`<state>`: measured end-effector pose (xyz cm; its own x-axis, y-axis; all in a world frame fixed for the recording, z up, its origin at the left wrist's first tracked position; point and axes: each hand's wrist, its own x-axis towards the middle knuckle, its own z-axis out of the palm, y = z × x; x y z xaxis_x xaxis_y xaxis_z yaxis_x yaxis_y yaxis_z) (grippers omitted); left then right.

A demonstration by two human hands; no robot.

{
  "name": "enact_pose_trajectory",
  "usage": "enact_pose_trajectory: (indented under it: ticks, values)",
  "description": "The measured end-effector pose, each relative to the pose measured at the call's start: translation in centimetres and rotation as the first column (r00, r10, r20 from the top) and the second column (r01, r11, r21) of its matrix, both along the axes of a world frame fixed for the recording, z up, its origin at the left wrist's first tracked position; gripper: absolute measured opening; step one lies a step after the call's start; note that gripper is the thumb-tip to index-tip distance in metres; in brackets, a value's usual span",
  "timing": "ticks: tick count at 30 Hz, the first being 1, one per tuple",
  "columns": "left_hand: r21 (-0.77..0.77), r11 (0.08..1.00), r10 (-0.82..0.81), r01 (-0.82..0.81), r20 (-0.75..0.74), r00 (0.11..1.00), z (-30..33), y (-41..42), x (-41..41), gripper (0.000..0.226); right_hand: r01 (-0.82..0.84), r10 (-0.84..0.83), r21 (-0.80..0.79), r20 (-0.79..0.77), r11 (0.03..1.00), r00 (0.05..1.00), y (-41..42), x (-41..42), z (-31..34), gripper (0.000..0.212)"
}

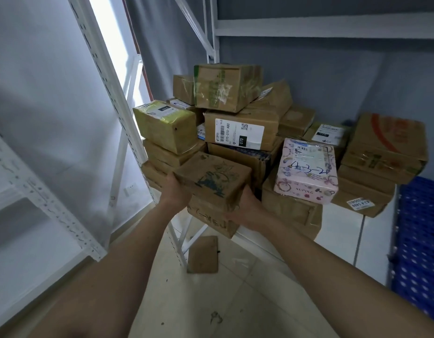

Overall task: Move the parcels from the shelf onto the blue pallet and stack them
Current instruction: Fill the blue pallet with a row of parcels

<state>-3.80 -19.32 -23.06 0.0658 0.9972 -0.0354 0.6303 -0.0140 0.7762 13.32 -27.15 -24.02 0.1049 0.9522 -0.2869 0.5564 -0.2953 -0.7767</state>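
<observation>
Forearms fill the lower foreground, reaching up and away from me toward the shelf. Left to right: my left hand (175,191) clasps the left end of a small brown box (212,178) with a dark printed drawing on its top, fingers wrapped out of sight beneath it. That box rests on a second, flatter box (211,217) bearing handwritten marks on its near side. My right hand (247,209) is cupped under the right end, palm supporting both. Both hands are thus closed on the pair, which sits at the front lower edge of the parcel heap (235,118), touching or just clear of it; I cannot tell which.

The long axis of the held boxes runs roughly left to right, slightly skewed, square across my two hands. Farther right on the heap lies a pink box (307,170), and beyond it, at the frame's right edge and lower down, the blue pallet (418,240). A flat piece of cardboard (203,254) lies on the floor (211,301) between my arms.

Judgement: the pallet lies to the right of and below the hands, so the coming move should be a rightward swing and descent, led by the right hand, which is nearer. The upper box is loose and could slide.
</observation>
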Motion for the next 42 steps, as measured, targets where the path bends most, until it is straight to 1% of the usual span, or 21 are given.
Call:
enact_pose_trajectory:
  ticks: [2, 3, 6, 8, 11, 14, 18, 22, 25, 27, 30, 34, 36, 40, 42]
  values:
    - [-0.032, 0.999, 0.025, -0.021, 0.132, 0.991, 0.0, 0.2, -0.2, 0.048, 0.056, -0.058, -0.025, -0.1, 0.998, 0.993, 0.6, -0.3, -0.1, 0.125]
    - [-0.052, 0.998, 0.032, -0.024, 0.157, 0.987, 0.1, 0.1, -0.3, 0.045, 0.08, -0.084, -0.041, -0.12, 0.996, 0.989, 0.8, -0.5, -0.2, 0.126]
    - [-0.065, 0.998, 0.024, -0.013, 0.165, 0.986, 0.1, -0.1, -0.6, 0.042, 0.121, -0.129, -0.075, -0.112, 0.99, 0.985, 1.0, -0.6, -0.1, 0.132]
    - [-0.084, 0.996, 0.051, -0.034, 0.209, 0.977, 0.4, -0.4, -0.7, 0.042, 0.118, -0.126, -0.071, -0.12, 0.991, 0.985, 0.6, -0.5, 0.4, 0.131]
    - [-0.093, 0.994, 0.082, -0.059, 0.268, 0.96, 1.2, -1.0, -1.2, 0.036, 0.1, -0.1, -0.012, -0.164, 0.995, 0.981, -0.5, 0.0, 1.5, 0.128]
    - [-0.032, 0.998, 0.067, -0.061, 0.235, 0.97, 2.3, -2.1, -1.6, 0.033, 0.079, -0.069, 0.039, -0.2, 0.996, 0.977, -1.7, 0.5, 2.9, 0.124]
    - [0.051, 0.994, 0.085, -0.097, 0.189, 0.978, 4.1, -3.9, -1.1, 0.029, 0.075, -0.041, 0.158, -0.208, 0.985, 0.977, -3.8, 0.7, 5.2, 0.107]
    - [0.141, 0.977, 0.113, -0.157, 0.281, 0.953, 6.9, -5.5, 0.0, 0.033, 0.095, -0.021, 0.292, -0.248, 0.952, 0.969, -5.4, 1.6, 8.1, 0.108]
    - [0.233, 0.96, 0.074, -0.153, 0.316, 0.946, 9.1, -6.6, 1.4, 0.031, 0.128, -0.034, 0.367, -0.253, 0.922, 0.967, -6.7, 3.0, 10.4, 0.099]
    - [0.295, 0.948, 0.029, -0.121, 0.299, 0.954, 10.2, -7.2, 2.7, 0.035, 0.17, -0.056, 0.407, -0.278, 0.897, 0.959, -7.6, 4.4, 11.6, 0.095]
    - [0.364, 0.931, -0.087, -0.017, 0.268, 0.96, 11.1, -7.8, 5.7, 0.038, 0.244, -0.108, 0.439, -0.312, 0.865, 0.944, -9.3, 7.2, 13.2, 0.093]
    - [0.343, 0.931, -0.23, 0.122, 0.293, 0.928, 11.7, -9.1, 11.6, 0.035, 0.362, -0.209, 0.456, -0.352, 0.813, 0.912, -12.5, 12.2, 13.8, 0.089]
    - [0.344, 0.918, -0.293, 0.199, 0.249, 0.923, 11.8, -9.7, 15.0, 0.032, 0.43, -0.276, 0.454, -0.367, 0.78, 0.888, -14.4, 14.6, 13.5, 0.09]
    - [0.337, 0.87, -0.442, 0.361, 0.206, 0.873, 11.2, -12.1, 21.6, 0.02, 0.55, -0.404, 0.42, -0.389, 0.722, 0.828, -18.2, 19.4, 12.3, 0.089]
    - [0.325, 0.852, -0.484, 0.411, 0.189, 0.854, 10.5, -13.5, 24.7, 0.025, 0.605, -0.462, 0.4, -0.401, 0.689, 0.791, -20.3, 21.6, 11.6, 0.086]
